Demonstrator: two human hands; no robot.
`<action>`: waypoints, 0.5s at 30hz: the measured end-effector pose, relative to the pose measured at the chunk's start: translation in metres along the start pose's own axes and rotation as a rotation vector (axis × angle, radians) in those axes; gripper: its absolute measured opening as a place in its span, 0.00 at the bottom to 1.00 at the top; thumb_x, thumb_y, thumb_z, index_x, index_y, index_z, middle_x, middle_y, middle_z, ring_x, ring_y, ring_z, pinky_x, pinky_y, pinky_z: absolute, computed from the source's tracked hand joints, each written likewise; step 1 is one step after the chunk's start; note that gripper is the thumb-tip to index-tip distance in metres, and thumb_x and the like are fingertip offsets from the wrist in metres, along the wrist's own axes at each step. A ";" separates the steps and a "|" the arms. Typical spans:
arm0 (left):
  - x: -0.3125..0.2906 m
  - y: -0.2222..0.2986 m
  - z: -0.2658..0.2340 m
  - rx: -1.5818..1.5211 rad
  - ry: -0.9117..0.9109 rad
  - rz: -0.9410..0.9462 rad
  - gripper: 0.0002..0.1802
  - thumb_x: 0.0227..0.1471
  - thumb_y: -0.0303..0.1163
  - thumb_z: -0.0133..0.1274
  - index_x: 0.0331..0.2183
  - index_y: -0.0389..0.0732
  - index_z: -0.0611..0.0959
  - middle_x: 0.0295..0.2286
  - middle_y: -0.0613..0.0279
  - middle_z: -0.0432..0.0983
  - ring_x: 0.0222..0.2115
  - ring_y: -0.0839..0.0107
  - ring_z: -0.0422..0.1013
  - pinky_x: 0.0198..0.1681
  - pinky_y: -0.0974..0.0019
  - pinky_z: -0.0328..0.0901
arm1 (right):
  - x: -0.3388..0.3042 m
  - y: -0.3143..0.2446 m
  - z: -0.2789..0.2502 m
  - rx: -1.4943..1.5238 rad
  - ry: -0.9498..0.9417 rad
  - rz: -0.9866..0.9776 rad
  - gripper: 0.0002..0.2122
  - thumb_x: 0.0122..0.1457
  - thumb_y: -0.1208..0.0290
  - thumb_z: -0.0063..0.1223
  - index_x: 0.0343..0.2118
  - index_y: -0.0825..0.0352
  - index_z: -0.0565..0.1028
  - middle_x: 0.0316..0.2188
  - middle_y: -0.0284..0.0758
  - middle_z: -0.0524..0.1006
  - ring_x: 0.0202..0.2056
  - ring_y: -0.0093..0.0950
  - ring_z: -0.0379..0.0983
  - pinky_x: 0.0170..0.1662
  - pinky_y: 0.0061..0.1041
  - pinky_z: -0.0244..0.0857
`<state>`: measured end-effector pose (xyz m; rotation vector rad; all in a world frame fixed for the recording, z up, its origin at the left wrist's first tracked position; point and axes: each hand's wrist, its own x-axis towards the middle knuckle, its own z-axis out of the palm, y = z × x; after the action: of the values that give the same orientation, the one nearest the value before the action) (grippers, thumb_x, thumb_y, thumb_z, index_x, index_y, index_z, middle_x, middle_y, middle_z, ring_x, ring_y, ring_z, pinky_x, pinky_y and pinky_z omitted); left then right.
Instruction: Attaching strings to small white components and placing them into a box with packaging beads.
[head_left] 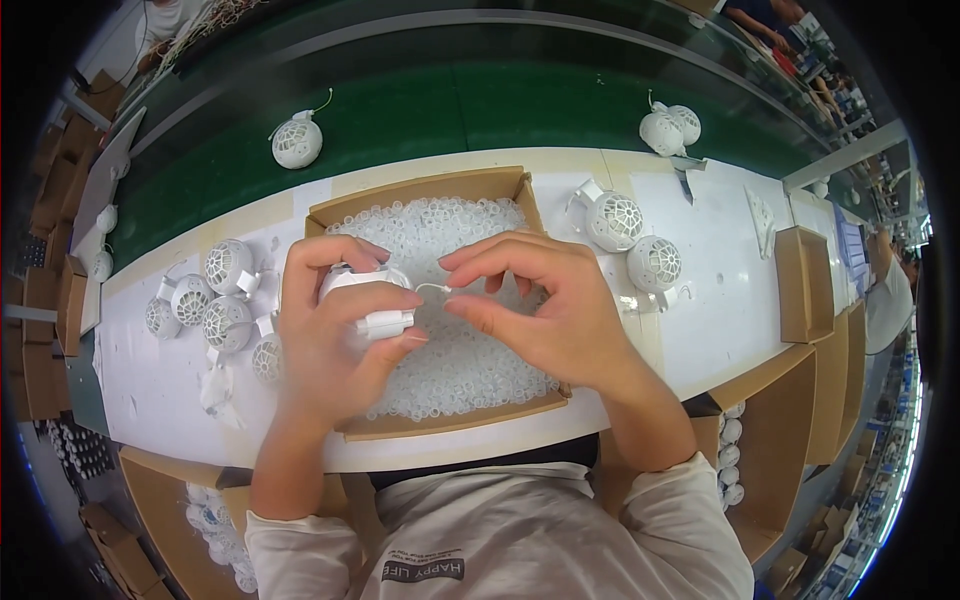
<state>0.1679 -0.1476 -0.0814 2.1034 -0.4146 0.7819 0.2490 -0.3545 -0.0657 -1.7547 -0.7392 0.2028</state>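
My left hand is closed around a white round plastic housing with a block-like neck, above the box of rings. From the housing a short thin white cable reaches toward my right hand. The thumb and fingers of that hand are curved and apart, with the cable's tip close to the fingertips. Whether the tip touches them I cannot tell. Under both hands, a cardboard box holds a heap of small clear plastic rings. My left fingers hide much of the housing.
Several white latticed balls lie left of the box; a white latticed ball pair lies right. Beyond the white table, a green belt carries another ball. Cardboard cartons stand by the near edge. Other people are farther off.
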 end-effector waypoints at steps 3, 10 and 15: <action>0.000 0.001 0.001 -0.082 -0.003 -0.026 0.16 0.40 0.34 0.68 0.35 0.47 0.84 0.37 0.57 0.66 0.39 0.61 0.70 0.41 0.62 0.67 | 0.001 0.008 0.000 -0.134 -0.008 -0.171 0.10 0.49 0.77 0.67 0.35 0.65 0.81 0.35 0.30 0.83 0.30 0.17 0.74 0.29 0.17 0.61; -0.001 0.002 0.000 -0.044 -0.039 -0.046 0.14 0.41 0.34 0.68 0.34 0.46 0.84 0.37 0.57 0.66 0.40 0.61 0.70 0.41 0.62 0.67 | 0.000 0.005 -0.002 -0.049 -0.039 -0.096 0.09 0.49 0.77 0.67 0.35 0.64 0.81 0.34 0.30 0.83 0.31 0.19 0.75 0.33 0.18 0.61; -0.001 -0.001 -0.003 0.093 0.053 -0.024 0.17 0.38 0.32 0.69 0.35 0.48 0.84 0.38 0.57 0.66 0.40 0.61 0.69 0.42 0.62 0.66 | -0.002 0.000 -0.004 -0.034 -0.002 -0.076 0.08 0.49 0.76 0.66 0.34 0.65 0.81 0.31 0.29 0.83 0.30 0.18 0.75 0.33 0.18 0.61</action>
<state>0.1666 -0.1443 -0.0811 2.1645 -0.3299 0.8549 0.2500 -0.3589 -0.0648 -1.7552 -0.8131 0.1416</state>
